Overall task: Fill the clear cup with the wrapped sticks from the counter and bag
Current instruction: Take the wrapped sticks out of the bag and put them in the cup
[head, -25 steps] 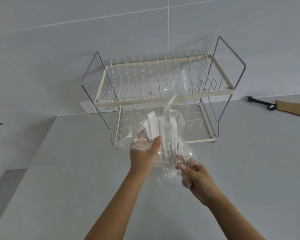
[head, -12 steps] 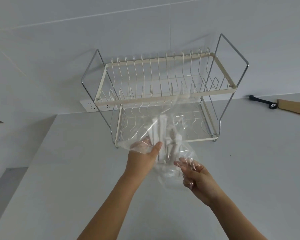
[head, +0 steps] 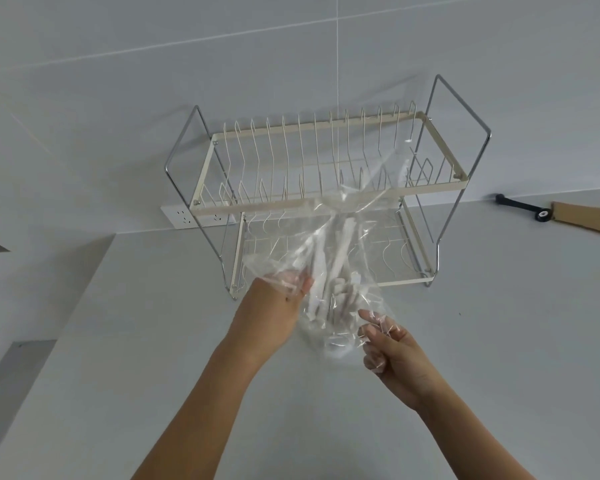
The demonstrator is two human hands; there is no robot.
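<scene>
Two hands are raised over the bench [head: 499,341]. A clear bag [head: 347,258] of wrapped sticks [head: 340,261] is held up in front of the dish rack [head: 309,202] at twelve o'clock. Its left edge is gripped by the left hand [head: 271,306]; its lower right corner is pinched by the right hand [head: 392,351] (fingers curled). Whether a cup sits beneath the bag cannot be told.
</scene>
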